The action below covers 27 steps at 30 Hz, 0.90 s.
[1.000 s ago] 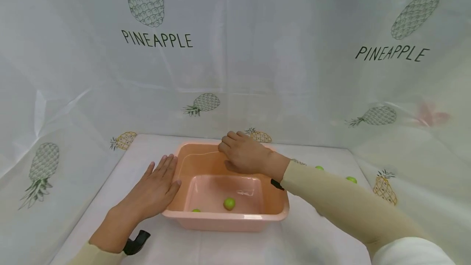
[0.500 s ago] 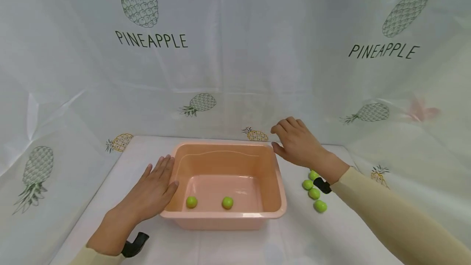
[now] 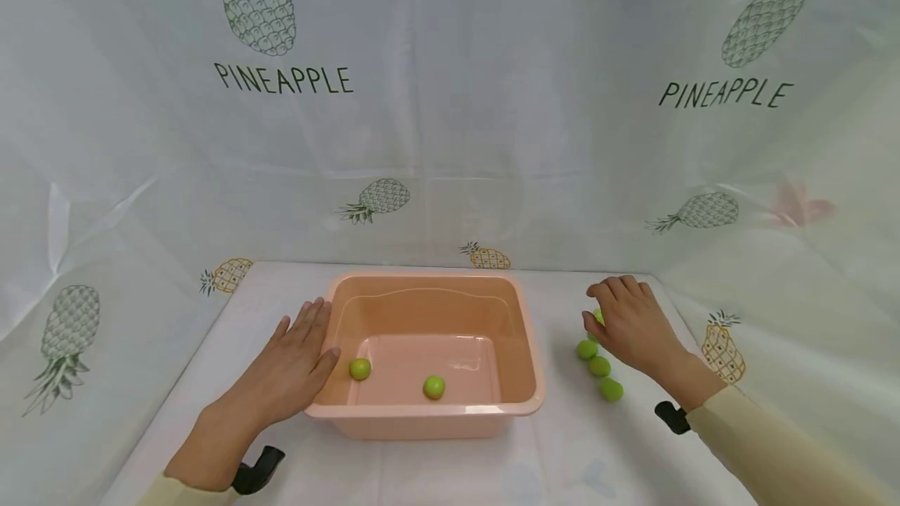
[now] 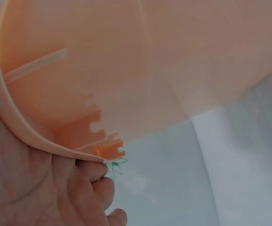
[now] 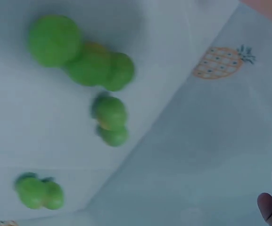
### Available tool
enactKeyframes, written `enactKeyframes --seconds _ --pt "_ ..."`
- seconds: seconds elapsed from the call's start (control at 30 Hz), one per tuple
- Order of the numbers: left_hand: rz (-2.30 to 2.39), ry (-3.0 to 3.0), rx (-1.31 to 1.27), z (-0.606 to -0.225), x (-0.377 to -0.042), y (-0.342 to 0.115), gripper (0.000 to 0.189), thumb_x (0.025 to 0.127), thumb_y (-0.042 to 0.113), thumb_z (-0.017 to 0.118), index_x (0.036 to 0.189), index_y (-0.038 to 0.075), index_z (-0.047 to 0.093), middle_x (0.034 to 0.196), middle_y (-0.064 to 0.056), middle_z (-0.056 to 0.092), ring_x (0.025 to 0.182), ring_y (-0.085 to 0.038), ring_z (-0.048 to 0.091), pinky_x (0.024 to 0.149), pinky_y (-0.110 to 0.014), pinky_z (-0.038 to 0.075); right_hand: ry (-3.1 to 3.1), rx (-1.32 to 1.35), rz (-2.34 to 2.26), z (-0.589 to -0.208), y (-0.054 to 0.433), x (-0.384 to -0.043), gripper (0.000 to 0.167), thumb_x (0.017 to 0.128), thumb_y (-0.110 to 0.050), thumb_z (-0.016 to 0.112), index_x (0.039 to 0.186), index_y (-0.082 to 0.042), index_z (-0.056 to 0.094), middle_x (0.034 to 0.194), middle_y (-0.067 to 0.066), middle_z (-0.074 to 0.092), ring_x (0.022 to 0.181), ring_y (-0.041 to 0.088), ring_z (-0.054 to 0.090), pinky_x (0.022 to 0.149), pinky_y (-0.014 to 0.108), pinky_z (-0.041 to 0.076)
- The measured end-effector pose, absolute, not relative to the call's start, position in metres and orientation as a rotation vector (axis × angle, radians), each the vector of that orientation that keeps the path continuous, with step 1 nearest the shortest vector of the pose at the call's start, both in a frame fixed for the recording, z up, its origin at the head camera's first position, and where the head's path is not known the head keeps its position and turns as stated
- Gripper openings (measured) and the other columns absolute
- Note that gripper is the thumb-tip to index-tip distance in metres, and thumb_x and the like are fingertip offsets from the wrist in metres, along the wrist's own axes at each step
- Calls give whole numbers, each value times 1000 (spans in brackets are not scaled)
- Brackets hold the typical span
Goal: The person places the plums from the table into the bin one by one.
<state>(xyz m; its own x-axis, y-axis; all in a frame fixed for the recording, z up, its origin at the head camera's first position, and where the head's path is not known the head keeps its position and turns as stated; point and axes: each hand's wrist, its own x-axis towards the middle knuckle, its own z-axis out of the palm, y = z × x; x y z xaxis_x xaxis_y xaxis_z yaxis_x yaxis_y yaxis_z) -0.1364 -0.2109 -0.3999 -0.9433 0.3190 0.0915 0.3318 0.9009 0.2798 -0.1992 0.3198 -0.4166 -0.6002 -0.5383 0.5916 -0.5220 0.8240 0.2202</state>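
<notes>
Two round fruits lie in a glossy plastic basin.

Pale grey-white sheeting, drawn pineapples, dark PINEAPPLE lettering, faint pink flower print, white tabletop

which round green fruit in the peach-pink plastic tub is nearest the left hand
The leftmost round green fruit in the peach-pink plastic tub, on the left hand side; the other green fruit sits farther right.
</notes>
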Motion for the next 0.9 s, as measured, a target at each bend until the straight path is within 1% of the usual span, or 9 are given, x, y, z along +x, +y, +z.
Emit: enactKeyframes --seconds 0.17,0.27,0.4,0.47,0.73,0.9 --pt "-463 -3021 -514 -401 -136 -212 72 110 32 49 163 -11 23 170 -30 24 158 -50 21 126 -70 18 -2426 668 -6 -445 335 -179 38 95 -34 61 107 2 63 98 17 65 92 42 59 70 54 50" --pt "-466 -3014 -526 -401 -136 -212 72 110 31 49 162 -11 24 170 -31 24 158 -51 22 125 -71 18 -2472 617 10 -461 342 -165 40 93 -35 68 109 2 63 98 17 64 93 42 59 71 54 49" --pt "-471 -3005 -540 -401 -136 -212 72 110 31 49 162 -12 24 170 -31 25 158 -51 22 125 -71 19 -2523 545 50 -480 348 -151 47 86 -33 81 111 2 63 101 16 64 95 41 59 74 55 49" --pt "-475 -3004 -536 -401 -136 -212 72 110 32 49 162 -11 24 170 -31 25 158 -51 22 125 -71 19 -2529 527 78 -488 351 -146 50 81 -32 85 111 2 64 102 16 65 96 40 59 74 56 49" --pt "-475 -2998 -546 -402 -137 -212 72 110 31 49 162 -12 24 170 -31 24 158 -51 22 125 -71 19 -2536 521 91 -510 361 -130 55 77 -40 85 109 0 65 101 13 66 95 37 59 72 55 48" --pt "-484 -2996 -545 -402 -138 -212 72 110 31 49 162 -12 24 170 -31 24 158 -51 22 125 -71 19 -2563 511 62 -520 363 -124 56 74 -42 85 108 -1 64 102 11 65 96 35 59 72 55 49"
